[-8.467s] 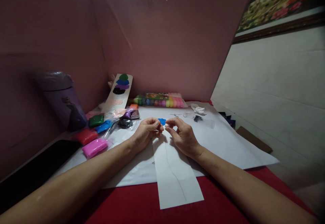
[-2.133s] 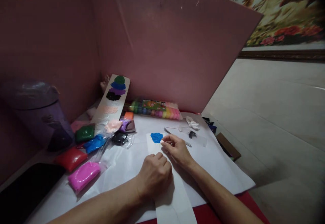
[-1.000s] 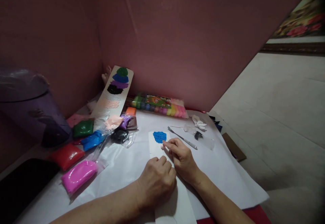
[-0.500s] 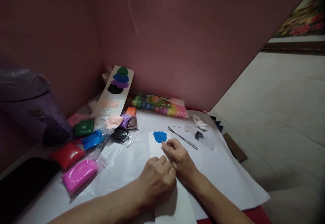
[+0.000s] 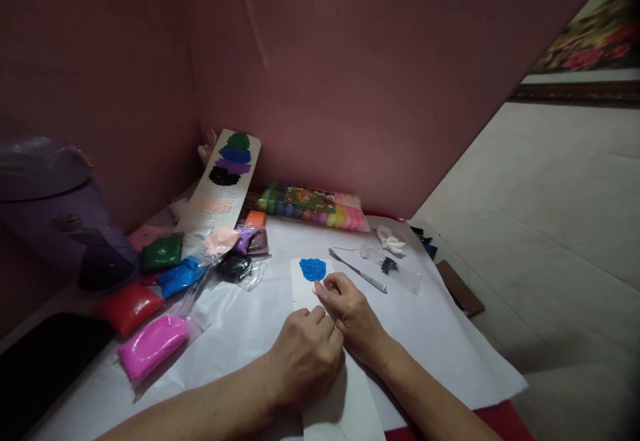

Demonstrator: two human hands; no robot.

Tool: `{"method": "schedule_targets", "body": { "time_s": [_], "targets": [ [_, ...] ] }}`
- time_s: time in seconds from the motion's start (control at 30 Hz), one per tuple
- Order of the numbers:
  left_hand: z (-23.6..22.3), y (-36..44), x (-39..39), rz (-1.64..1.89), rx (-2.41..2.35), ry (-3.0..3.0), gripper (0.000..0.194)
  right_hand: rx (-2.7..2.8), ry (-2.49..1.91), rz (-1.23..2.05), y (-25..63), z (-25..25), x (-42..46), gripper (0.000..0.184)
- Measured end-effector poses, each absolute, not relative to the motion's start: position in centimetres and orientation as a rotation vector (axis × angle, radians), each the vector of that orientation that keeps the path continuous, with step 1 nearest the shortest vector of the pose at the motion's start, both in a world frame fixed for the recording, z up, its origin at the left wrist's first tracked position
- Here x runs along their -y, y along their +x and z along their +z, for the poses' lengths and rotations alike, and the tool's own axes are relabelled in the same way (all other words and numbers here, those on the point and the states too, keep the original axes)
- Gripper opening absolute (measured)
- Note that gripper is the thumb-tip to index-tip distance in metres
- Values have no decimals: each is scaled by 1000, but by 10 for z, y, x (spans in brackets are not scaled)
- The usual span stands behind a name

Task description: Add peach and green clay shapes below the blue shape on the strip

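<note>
Just below the blue patch (image 5: 313,269), the right hand (image 5: 353,309) pinches a pale bit (image 5: 315,288).

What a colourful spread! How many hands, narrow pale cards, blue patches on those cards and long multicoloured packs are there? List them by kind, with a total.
Hands: 2 (left hand, right hand)
Narrow pale cards: 2 (card under the hands, far card)
Blue patches: 2 (near patch, far patch)
Long multicoloured packs: 1 (clear-wrapped pack)
Total: 7
</note>
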State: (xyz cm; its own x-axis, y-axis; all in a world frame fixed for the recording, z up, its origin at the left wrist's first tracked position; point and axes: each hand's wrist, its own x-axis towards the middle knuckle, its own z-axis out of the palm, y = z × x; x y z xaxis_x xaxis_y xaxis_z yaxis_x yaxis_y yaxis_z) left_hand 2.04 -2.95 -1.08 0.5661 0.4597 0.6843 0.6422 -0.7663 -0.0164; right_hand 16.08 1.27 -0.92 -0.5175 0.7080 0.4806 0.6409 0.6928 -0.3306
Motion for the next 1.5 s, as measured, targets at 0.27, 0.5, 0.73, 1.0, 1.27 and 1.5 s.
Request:
{"method": "schedule_targets", "body": {
  "time_s": [0.27, 0.5, 0.73, 1.0, 1.27, 1.5],
  "targets": [
    [-12, 20, 29, -1002, 906, -2528, 18, 2332, -1061, 133, 160, -8, -11, 26],
    [-10, 21, 29, -986, 909, -2541, 20, 2336, -1062, 125, 160, -7, -12, 26],
    [-8, 21, 29, -1031, 896, -2534, 20, 2296, -1074, 170, 160, -7, -13, 24],
    [-8, 22, 28, -1031, 906, -2518, 20, 2229, -1085, 225, 159, -6, -11, 20],
    [-6, 20, 29, -1001, 900, -2521, 20, 1934, -1007, 310, 164, -7, -13, 40],
    [-7, 21, 28, -1014, 914, -2525, 20, 1832, -1546, -250, 190, -3, -33, 27]
  ]
}}
